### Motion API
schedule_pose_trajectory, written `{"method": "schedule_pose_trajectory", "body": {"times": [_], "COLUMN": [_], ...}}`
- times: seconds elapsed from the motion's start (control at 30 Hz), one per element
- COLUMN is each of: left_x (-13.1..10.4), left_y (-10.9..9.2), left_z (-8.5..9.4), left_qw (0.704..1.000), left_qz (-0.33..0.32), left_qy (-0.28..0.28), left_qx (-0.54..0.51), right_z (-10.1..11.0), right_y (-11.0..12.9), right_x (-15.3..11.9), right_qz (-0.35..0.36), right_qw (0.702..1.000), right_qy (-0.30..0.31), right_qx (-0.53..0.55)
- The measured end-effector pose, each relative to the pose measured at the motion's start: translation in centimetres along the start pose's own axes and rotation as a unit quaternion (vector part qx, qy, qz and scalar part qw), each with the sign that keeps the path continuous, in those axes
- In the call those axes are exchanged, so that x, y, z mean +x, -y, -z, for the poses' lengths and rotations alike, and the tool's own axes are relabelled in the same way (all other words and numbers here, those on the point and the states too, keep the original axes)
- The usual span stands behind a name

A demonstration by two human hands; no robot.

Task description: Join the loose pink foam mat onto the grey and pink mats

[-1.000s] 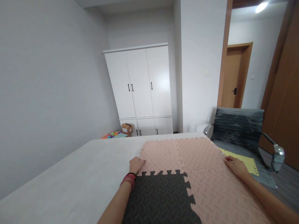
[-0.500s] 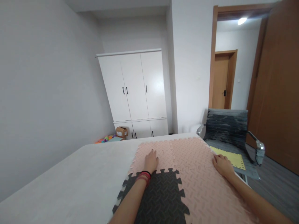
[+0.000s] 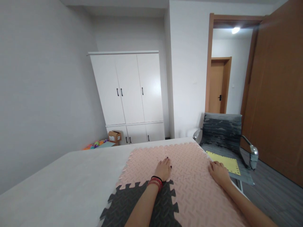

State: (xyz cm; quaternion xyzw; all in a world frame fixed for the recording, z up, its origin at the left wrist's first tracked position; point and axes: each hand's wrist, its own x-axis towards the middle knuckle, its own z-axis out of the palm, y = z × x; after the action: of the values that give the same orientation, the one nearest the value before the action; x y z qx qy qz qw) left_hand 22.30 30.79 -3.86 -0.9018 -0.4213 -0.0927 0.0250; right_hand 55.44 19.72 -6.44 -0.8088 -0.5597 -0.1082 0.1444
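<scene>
Pink foam mat tiles [image 3: 189, 192] lie flat on the white table, with a black foam mat tile [image 3: 127, 201] joined among them along toothed edges at the near side. My left hand [image 3: 163, 169] lies with its fingers stretched out on the pink tiles, just beyond the black tile's far edge. Dark and red bands circle that wrist, and the forearm hides part of the black tile. At the right edge of the pink tiles rests my right hand [image 3: 219, 171], fingers extended and a little bent, with nothing visible in it.
The white table [image 3: 71, 183] stretches to the left. A chair [image 3: 222, 132] stands beyond its right edge, with a yellow foam sheet [image 3: 224, 162] on the seat. Behind are a white cabinet [image 3: 127, 88], a cardboard box [image 3: 115, 136] and colourful items [image 3: 96, 145].
My left hand has slid rightward over the pink tiles, towards the seam between them. My right hand stays at the right edge. The view has turned slightly to the right.
</scene>
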Motion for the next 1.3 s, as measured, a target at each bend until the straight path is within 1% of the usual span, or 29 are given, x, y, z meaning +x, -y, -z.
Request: {"method": "schedule_pose_trajectory", "body": {"times": [0.1,0.23,0.33,0.47,0.57,0.7,0.77,0.83,0.93,1.03,1.13,1.2,1.27,1.3], "left_x": [0.0,0.3,0.8,2.2,3.6,5.2,5.6,5.6,4.2,1.4,-2.7,-5.8,-8.8,-10.1], "left_y": [-0.5,-1.0,-0.4,1.2,1.8,2.2,2.3,2.5,2.3,2.2,3.0,3.6,3.6,3.3], "left_z": [0.3,1.0,1.8,2.5,2.5,2.3,2.4,2.5,2.9,4.1,6.2,7.7,8.8,9.1], "left_qw": [1.000,1.000,0.999,0.998,0.997,0.994,0.993,0.994,0.996,0.997,0.997,0.996,0.995,0.994], "left_qz": [-0.005,-0.005,-0.009,0.020,0.033,0.025,0.024,0.026,0.034,0.037,0.028,0.037,0.044,0.039], "left_qy": [0.008,0.010,0.008,0.010,0.019,0.048,0.061,0.063,0.044,0.028,0.043,0.064,0.089,0.104], "left_qx": [0.015,0.029,0.032,0.051,0.072,0.093,0.094,0.088,0.072,0.059,0.049,0.041,0.027,0.018], "right_z": [0.5,1.3,1.7,1.7,1.5,1.2,1.2,1.4,1.7,1.9,1.8,1.7,1.6,1.5], "right_y": [0.3,0.7,1.0,1.1,1.0,0.9,0.9,1.0,1.2,1.3,1.2,1.1,1.1,1.0], "right_x": [-0.3,-0.8,-1.0,-0.8,-0.5,-0.3,-0.3,-0.4,-0.5,-0.6,-0.6,-0.6,-0.7,-0.7], "right_qz": [-0.003,-0.010,-0.015,-0.019,-0.024,-0.025,-0.025,-0.027,-0.027,-0.027,-0.027,-0.029,-0.033,-0.034], "right_qw": [1.000,1.000,1.000,1.000,1.000,1.000,1.000,1.000,1.000,1.000,1.000,1.000,0.999,0.999], "right_qy": [0.002,0.007,0.008,0.000,-0.007,-0.008,-0.009,-0.011,-0.012,-0.012,-0.008,-0.008,-0.011,-0.012], "right_qx": [-0.005,-0.006,-0.004,0.003,0.005,0.002,-0.001,-0.003,-0.001,0.004,0.008,0.008,0.007,0.008]}}
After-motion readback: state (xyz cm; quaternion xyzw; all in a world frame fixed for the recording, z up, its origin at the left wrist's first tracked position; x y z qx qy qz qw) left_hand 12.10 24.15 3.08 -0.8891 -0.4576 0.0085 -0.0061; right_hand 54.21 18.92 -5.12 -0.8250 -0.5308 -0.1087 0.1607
